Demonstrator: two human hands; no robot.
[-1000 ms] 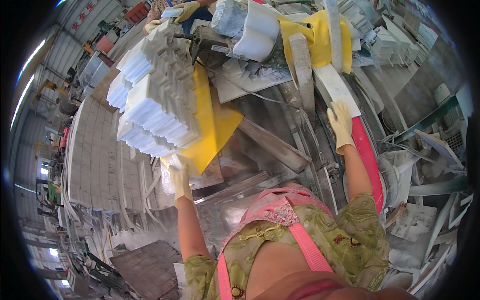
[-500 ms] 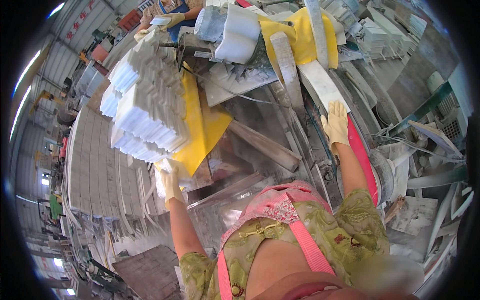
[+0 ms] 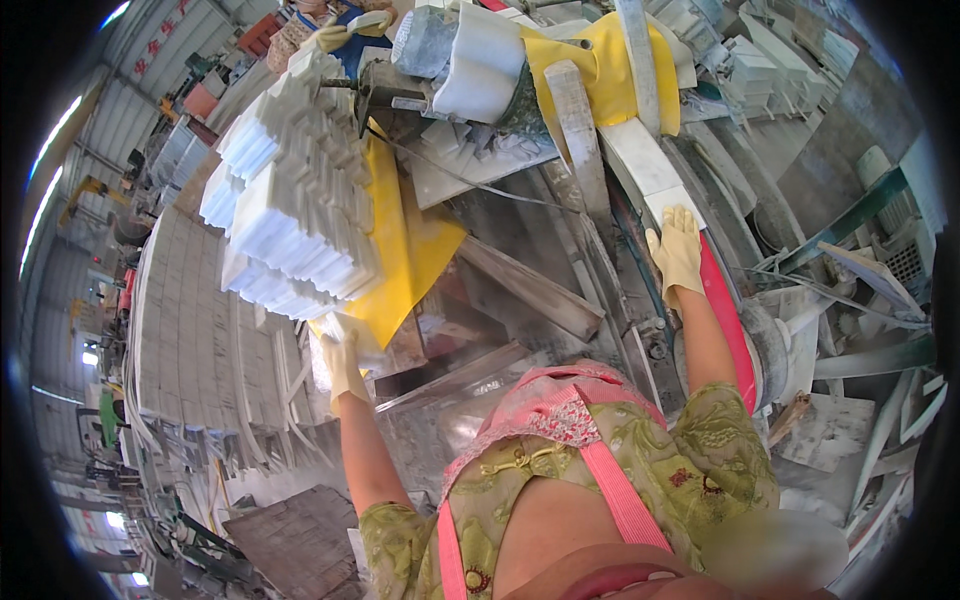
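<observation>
My right hand, in a pale yellow glove, lies flat with its fingers stretched on the near end of a white stone tile. That tile sits on a red belt, end to end with another white tile farther along. My left hand, gloved alike, is closed over the edge of a white tile by the near end of a tall stack of white tiles; its fingertips are partly hidden.
A yellow sheet hangs beside the stack. Another yellow sheet drapes over the machine ahead, near a motor. A wooden beam lies between my arms. Across the stack, a co-worker's gloved hand shows. Grey slabs stand at left.
My right hand has shifted slightly rightward, and a joint between two tiles now shows ahead of it. The co-worker's hands have moved; the pale tile they held no longer shows. My left hand stays put.
</observation>
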